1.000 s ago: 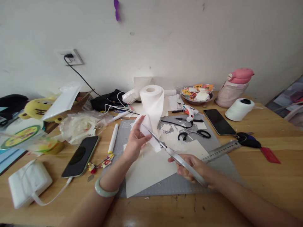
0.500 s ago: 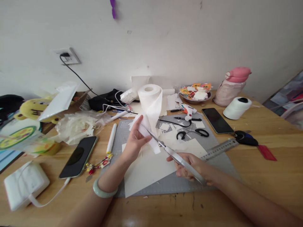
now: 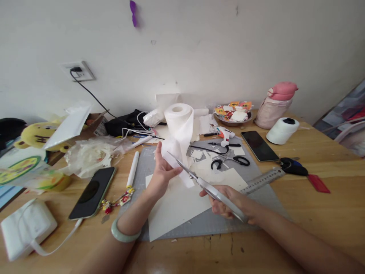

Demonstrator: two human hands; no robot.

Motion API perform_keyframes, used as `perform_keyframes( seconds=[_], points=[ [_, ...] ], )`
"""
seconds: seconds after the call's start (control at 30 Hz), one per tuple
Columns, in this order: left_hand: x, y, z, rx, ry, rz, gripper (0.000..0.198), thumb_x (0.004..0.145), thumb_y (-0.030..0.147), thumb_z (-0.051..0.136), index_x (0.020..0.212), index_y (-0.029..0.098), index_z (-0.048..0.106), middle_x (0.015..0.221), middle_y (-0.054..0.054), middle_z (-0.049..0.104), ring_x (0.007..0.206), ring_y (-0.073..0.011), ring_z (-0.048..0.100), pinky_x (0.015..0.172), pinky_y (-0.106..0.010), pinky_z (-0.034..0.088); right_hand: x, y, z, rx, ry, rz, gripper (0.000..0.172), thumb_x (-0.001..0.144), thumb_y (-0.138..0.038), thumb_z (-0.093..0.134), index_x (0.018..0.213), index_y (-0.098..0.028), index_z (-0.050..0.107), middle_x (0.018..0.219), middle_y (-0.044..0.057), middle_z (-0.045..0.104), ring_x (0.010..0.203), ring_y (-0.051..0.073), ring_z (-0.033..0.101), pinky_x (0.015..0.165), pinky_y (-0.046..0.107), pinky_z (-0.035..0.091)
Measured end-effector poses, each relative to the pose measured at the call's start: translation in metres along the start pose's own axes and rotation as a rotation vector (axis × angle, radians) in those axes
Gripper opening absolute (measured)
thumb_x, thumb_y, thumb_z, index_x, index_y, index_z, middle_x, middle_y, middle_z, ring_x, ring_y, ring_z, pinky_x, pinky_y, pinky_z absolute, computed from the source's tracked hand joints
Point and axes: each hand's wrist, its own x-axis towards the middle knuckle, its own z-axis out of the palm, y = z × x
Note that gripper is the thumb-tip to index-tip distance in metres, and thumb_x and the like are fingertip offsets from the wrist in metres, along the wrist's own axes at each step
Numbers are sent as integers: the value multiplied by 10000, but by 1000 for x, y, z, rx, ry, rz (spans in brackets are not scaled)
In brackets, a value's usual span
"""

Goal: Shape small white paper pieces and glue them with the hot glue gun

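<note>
My left hand (image 3: 162,176), with a pale bangle at the wrist, holds a loose white strip (image 3: 186,179) between thumb and fingers. In my right hand (image 3: 225,199) is a pair of scissors with light grey handles (image 3: 219,196). Their blades point up and left across the strip, near my left thumb. Just beyond stands a white roll (image 3: 179,118) with its loose end hanging toward my left hand. Under both hands lie a white sheet (image 3: 176,213) and a grey cutting mat (image 3: 208,224).
Black-handled scissors (image 3: 242,161), a steel ruler (image 3: 265,179), a glue gun (image 3: 225,136) and a phone (image 3: 259,145) lie on the right. Behind are a bowl of sweets (image 3: 232,118) and a pink-lidded bottle (image 3: 275,106). Another phone (image 3: 92,194) and a white power bank (image 3: 28,228) are left.
The scissor blades now show further apart over the strip, their tips more to the left. My left index finger has shifted slightly left. The whole view has moved a little.
</note>
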Motion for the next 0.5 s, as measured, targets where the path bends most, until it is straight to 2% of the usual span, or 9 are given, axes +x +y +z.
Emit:
perform_keyframes(
  seconds=[0.1,0.2,0.3,0.4,0.5],
  points=[
    [0,0,0,-1,6,-3,1135,616,51,696,1392,375,-66,1441,-70,341,1124,-196,537,802,-234,507,-3,-3,2,-20,3,-20,484,588,-209,732,1032,-178,542,602,-88,386,416,11,288,349,140,196],
    [0,1,0,-2,5,-3,1132,610,61,710,1394,378,-43,1461,-65,310,1180,-213,491,813,-234,499,-3,-1,-1,0,-42,-47,448,647,-282,708,1052,-170,552,606,-87,376,392,4,240,337,151,173],
    [0,0,0,-6,-5,-9,1138,596,63,725,1397,380,-17,1441,-55,352,1163,-215,505,803,-238,501,-1,3,-8,57,-110,-89,421,731,-393,625,1072,-154,563,611,-80,374,374,1,230,328,160,173],
    [-1,-1,0,-9,-15,-28,1129,587,63,737,1411,351,20,1386,-65,436,1103,-218,550,781,-245,509,2,5,-12,108,-161,-111,415,762,-426,573,1067,-145,571,602,-75,379,368,5,234,319,162,174],
    [-2,-3,0,-10,-19,-57,1136,587,77,746,1419,322,13,1305,-74,525,1035,-219,592,767,-254,509,1,3,-9,113,-133,-61,389,762,-421,566,1033,-141,576,562,-81,374,362,11,227,318,160,162]
  ],
)
